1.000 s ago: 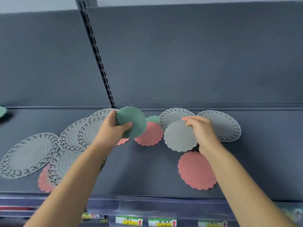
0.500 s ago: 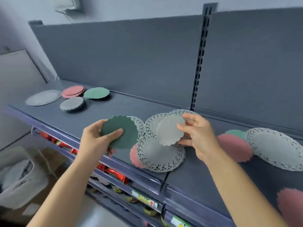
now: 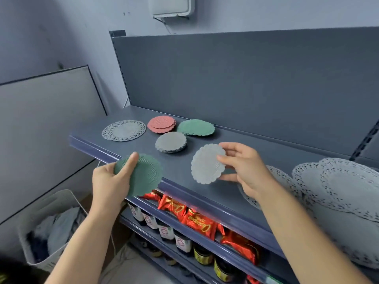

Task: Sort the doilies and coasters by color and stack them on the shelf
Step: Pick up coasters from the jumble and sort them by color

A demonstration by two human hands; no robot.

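My left hand [image 3: 108,181] grips a green coaster [image 3: 143,175] at the front edge of the dark shelf [image 3: 256,160], thumb across its top. A grey coaster [image 3: 206,163] is pinched in my right hand [image 3: 244,169], just above the shelf. Sorted piles lie at the shelf's left end: a grey lace doily [image 3: 124,130], a pink stack [image 3: 161,124], a green stack [image 3: 195,127] and a grey stack [image 3: 170,142]. Loose grey lace doilies [image 3: 338,181] overlap at the right.
Under the shelf sit red snack packs [image 3: 198,221] and jars [image 3: 182,241]. A white basket [image 3: 49,226] with cloth stands on the floor at lower left. A leaning board [image 3: 45,124] and the wall close off the left side.
My view has swung left, so the sorted piles are now near. Both hands, still holding their coasters, have come closer to those piles.
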